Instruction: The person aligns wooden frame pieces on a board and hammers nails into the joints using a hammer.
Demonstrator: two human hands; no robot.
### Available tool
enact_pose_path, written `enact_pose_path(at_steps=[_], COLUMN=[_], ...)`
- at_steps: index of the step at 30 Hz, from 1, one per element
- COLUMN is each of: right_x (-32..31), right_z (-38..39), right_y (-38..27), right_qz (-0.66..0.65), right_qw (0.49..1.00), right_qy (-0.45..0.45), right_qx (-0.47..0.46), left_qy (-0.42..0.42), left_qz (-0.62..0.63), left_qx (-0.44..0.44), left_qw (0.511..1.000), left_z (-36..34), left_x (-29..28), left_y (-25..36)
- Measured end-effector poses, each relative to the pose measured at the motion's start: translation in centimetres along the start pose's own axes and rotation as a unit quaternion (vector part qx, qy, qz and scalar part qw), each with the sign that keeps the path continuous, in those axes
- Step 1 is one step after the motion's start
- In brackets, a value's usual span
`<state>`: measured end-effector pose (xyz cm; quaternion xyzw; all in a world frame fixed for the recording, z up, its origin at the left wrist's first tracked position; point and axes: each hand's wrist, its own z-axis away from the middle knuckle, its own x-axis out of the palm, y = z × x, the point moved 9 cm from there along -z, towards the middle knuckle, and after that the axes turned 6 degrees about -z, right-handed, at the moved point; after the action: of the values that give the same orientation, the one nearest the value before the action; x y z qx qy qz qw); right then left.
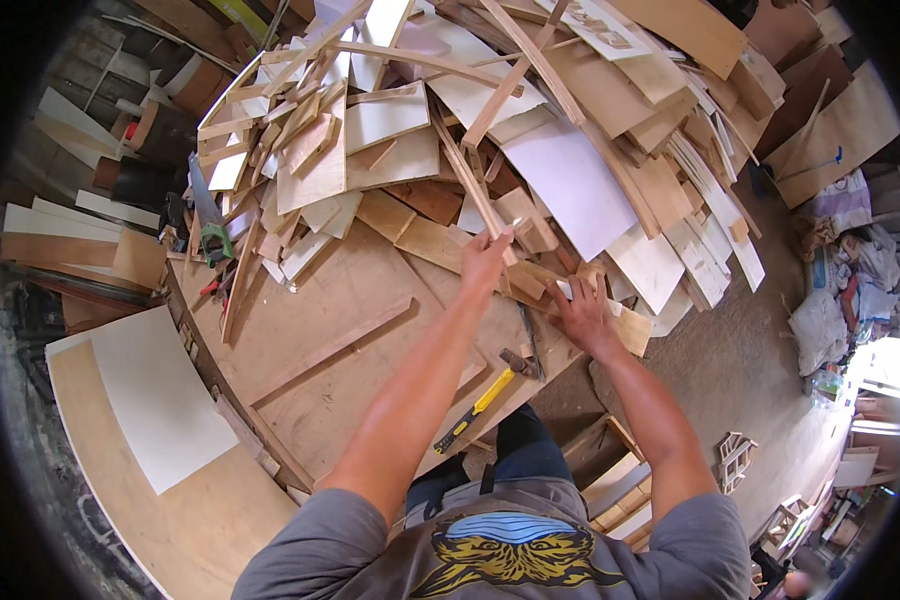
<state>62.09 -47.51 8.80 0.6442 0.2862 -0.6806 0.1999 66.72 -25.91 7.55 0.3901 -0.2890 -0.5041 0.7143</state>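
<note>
Left hand (484, 260): fingers curled tight on a thin wood strip (463, 175), beyond the hammer (485, 396); can't see my palm side.
Right hand (582, 316): fingers half spread over a board (633, 331), right of the hammer and a bit beyond; honestly can't tell if I've got hold.
Wood strip: runs from my left grip away from the hammer, far end hard to pick out.
Scrap pile (570, 175): well beyond the hammer, lower layers buried.
</note>
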Motion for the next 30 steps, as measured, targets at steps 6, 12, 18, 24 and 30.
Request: enact_pose_path(at_steps=[6, 12, 18, 24, 30], right_x=[-3.4, -6.6, -8.9, -11.4, -13.5], right_z=[0.1, 1.9, 4.0, 7.5, 11.4], right_y=[1.2, 3.2, 5.0, 7.2, 8.7], right_qz=[-0.038, 0.014, 0.031, 0.075, 0.073], right_qw=[0.998, 0.999, 0.998, 0.993, 0.992], right_qy=[-0.044, -0.040, -0.058, -0.078, -0.086], right_qx=[0.020, -0.006, 0.014, 0.039, 0.058], left_qy=[0.049, 0.171, 0.151, 0.169, 0.193], left_qz=[-0.106, -0.461, -0.468, -0.352, -0.320], left_qx=[-0.035, 0.073, 0.105, 0.111, 0.083], left_qw=[0.993, 0.868, 0.864, 0.914, 0.924], left_z=[0.2, 2.4, 1.9, 0.6, 2.0], left_x=[1.8, -0.3, 0.8, 1.6, 2.1], left_y=[2.2, 5.1, 4.3, 2.0, 1.8])
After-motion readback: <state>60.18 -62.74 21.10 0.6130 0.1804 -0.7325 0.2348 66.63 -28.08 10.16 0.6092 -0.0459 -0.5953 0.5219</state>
